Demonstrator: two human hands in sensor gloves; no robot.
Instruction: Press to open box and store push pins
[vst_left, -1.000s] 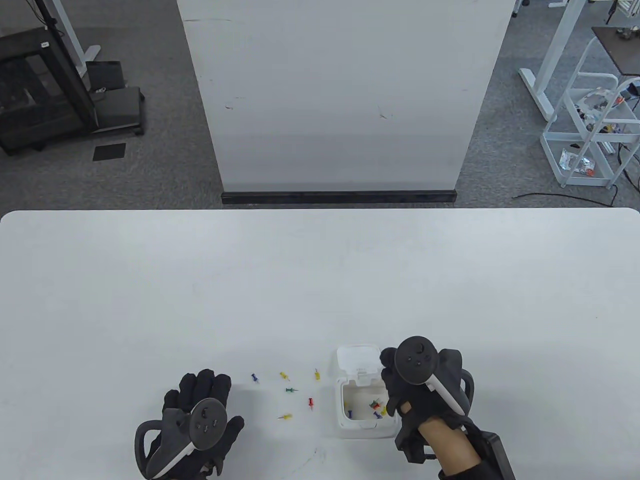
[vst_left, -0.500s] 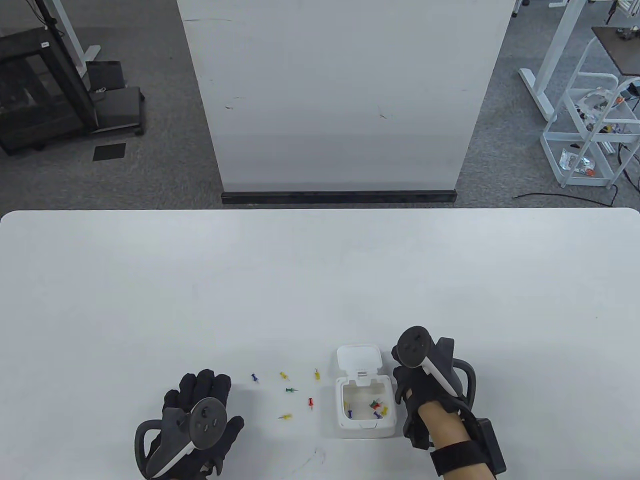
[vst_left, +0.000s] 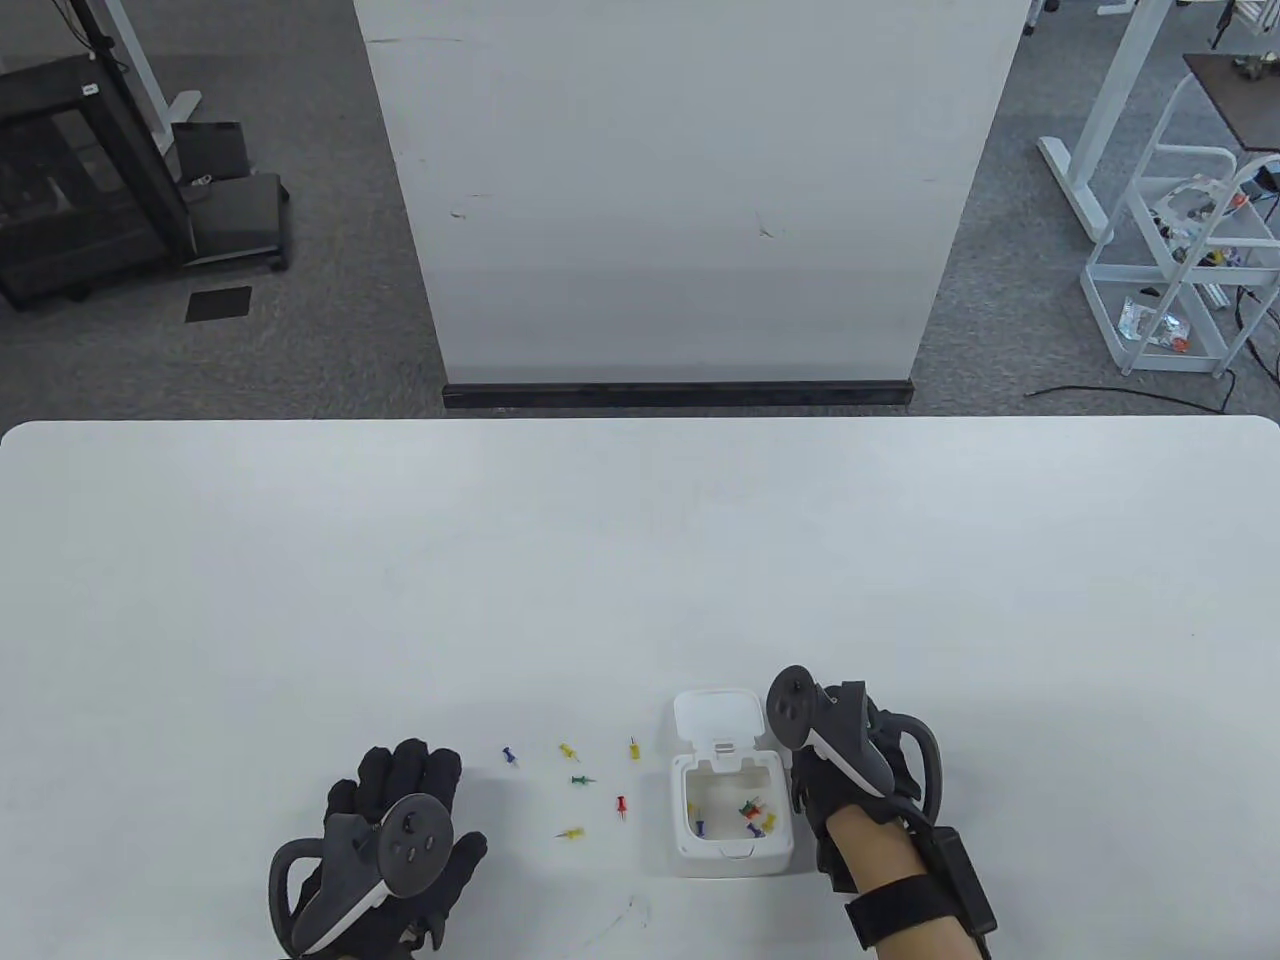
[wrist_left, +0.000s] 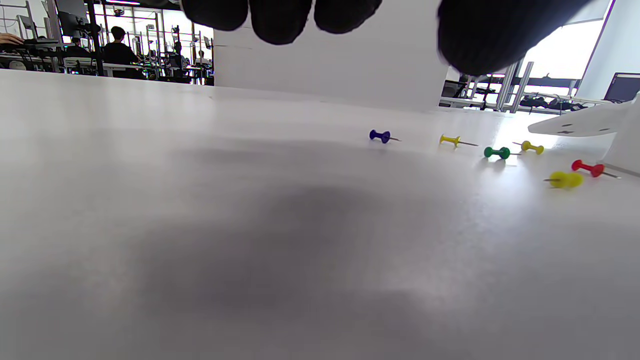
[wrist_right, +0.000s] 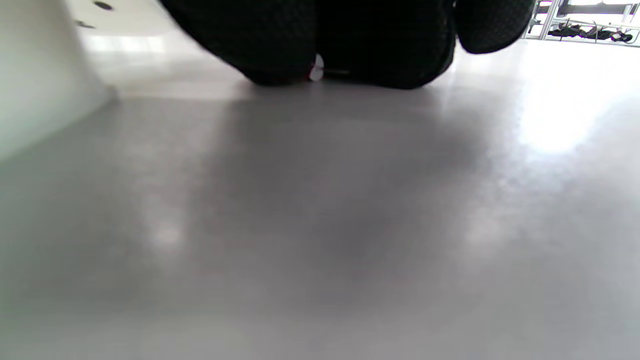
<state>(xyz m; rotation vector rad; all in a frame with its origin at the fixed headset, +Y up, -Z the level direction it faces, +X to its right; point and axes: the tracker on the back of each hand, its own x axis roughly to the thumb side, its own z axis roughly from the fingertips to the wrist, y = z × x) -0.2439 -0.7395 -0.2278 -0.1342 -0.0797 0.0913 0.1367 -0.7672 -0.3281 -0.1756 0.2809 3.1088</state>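
Right hand (vst_left: 850, 770) just right of open box (vst_left: 730, 810), loose push pins (vst_left: 580, 790) to its left

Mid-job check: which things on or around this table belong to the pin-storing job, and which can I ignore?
Belong: open white box with pins inside; six loose pins left of it.

Ignore: white partition, wire rack and black cart on the floor.

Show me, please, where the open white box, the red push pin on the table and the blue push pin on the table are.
white box (vst_left: 734, 852), table view, on its near front wall.
red push pin (vst_left: 621, 803), table view, on its head.
blue push pin (wrist_left: 379, 135), left wrist view, on its head.
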